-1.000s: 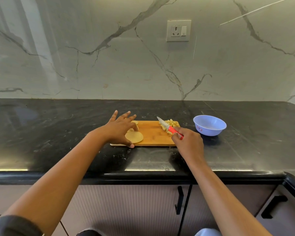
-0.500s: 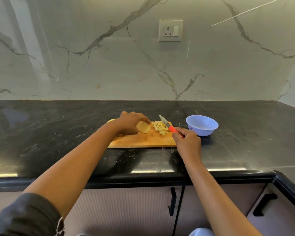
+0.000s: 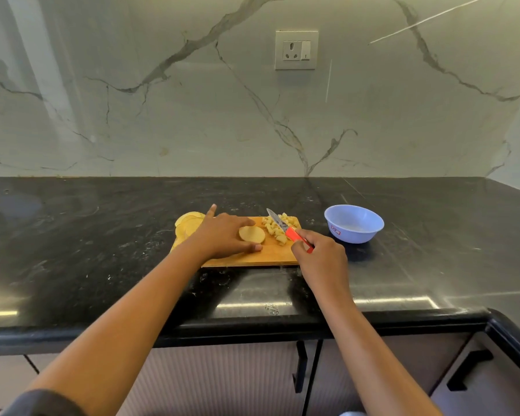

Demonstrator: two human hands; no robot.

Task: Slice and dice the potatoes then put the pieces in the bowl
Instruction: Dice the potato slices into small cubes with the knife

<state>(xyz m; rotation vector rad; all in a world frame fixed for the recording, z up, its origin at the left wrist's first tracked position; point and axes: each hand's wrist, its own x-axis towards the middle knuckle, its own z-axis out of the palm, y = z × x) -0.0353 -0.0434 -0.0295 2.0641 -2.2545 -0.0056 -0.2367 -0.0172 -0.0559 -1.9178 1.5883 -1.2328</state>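
Slice status: your left hand [image 3: 222, 235] holds one round pale-yellow potato slice [image 3: 252, 234] flat on the rectangular wooden cutting board [image 3: 252, 259], mid-board, with the thumb at its near edge, fingers curled over the far side and index finger sticking out away from you. Your right hand [image 3: 320, 261] is wrapped round the red handle of the small steel-bladed knife [image 3: 284, 229]. The blade runs up-left from the handle, tip pointing away from you, over the heap of diced potato pieces [image 3: 278, 235] at the board's right end. The slice is a near-circular disc lying face up, so it has no real long axis and cut direction is your pick. I'd run strips parallel to the blade. Expect it to be light, stiff but snappable, and starchy-wet, so it may skate on the wood. Pin it from above at the left rim, fingertips tucked back from the cut line. More uncut slices [image 3: 188, 225] are stacked at the board's left end. The round light-blue plastic bowl [image 3: 354, 235] sits on the black stone tabletop [image 3: 72, 250] just right of the board. It looks empty, so transfer is not started.
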